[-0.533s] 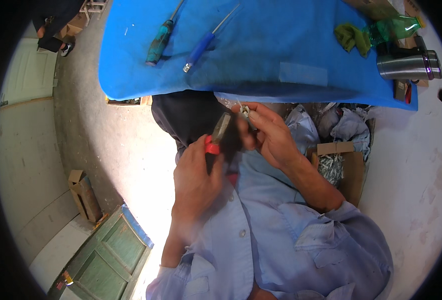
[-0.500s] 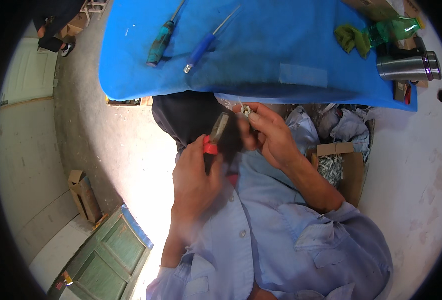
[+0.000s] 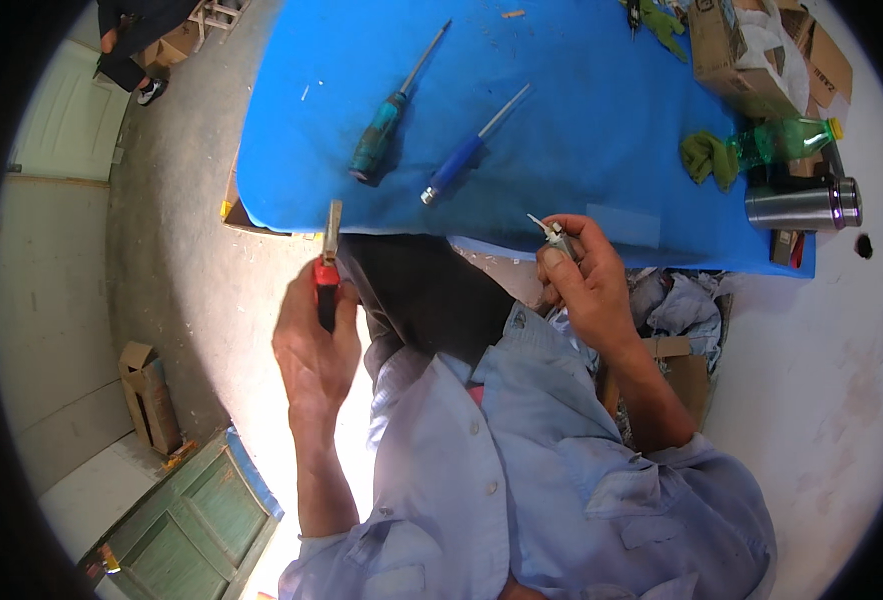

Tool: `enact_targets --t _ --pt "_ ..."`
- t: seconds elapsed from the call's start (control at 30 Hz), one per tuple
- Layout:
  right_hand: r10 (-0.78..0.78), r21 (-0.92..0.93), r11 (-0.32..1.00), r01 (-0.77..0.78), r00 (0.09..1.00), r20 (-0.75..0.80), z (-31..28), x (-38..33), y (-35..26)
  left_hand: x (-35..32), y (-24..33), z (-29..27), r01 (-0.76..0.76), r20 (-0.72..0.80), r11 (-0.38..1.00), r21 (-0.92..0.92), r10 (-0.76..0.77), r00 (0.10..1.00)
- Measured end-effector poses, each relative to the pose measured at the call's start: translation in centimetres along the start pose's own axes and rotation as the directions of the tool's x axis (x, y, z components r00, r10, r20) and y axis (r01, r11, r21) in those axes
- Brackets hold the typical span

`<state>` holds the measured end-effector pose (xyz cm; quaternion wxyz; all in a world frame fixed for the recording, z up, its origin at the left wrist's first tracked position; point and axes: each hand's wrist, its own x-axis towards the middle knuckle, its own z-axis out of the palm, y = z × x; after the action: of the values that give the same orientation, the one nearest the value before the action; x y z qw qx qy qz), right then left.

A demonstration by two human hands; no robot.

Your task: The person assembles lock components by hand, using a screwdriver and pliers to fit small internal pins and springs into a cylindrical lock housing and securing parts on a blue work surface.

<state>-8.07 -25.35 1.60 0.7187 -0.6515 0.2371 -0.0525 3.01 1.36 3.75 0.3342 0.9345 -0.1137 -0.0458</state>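
My left hand (image 3: 312,345) is closed around pliers (image 3: 328,274) with red and black handles, their metal jaws pointing up near the table's front edge. Between the thumb and fingers of my right hand (image 3: 594,290) is a small white and metal part (image 3: 559,240) with a thin pale stem sticking out of it; its exact kind is too small to make out. The hands are well apart, and the pliers do not touch the part. On the blue-covered table (image 3: 292,130) lie a teal-handled screwdriver (image 3: 378,140) and a blue-handled screwdriver (image 3: 457,168).
At the table's right stand a steel thermos (image 3: 802,205), a green bottle (image 3: 782,142), a green glove (image 3: 708,158) and a cardboard box (image 3: 747,70). Below the table's right side are cloth bags (image 3: 684,305) and an open carton (image 3: 687,375). Another person (image 3: 137,45) is at the far left.
My hands have drawn apart: the left, with the pliers, has gone left, and the right, with the small part, right. The view has shifted, showing more of the tabletop.
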Motion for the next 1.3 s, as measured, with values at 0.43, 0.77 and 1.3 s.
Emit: enact_targets --t 0.43,0.77,1.3 --pt "-0.416 -0.64 0.698 0.32 0.909 0.001 -0.8 6.9 -3.0 12.8 -2.2 -0.3 -0.147 -0.112 0.931 0.335 0.194 0.975" --pt "-0.554 -0.82 0.422 0.387 0.826 0.104 -1.4 8.7 -1.6 16.2 -2.2 1.7 -0.188 -0.068 0.873 0.45 0.243 0.968" --pt "-0.631 -0.817 0.41 0.407 0.773 0.069 -1.2 9.0 0.3 12.7 2.6 5.1 -0.31 -0.091 0.867 0.389 0.371 0.924"
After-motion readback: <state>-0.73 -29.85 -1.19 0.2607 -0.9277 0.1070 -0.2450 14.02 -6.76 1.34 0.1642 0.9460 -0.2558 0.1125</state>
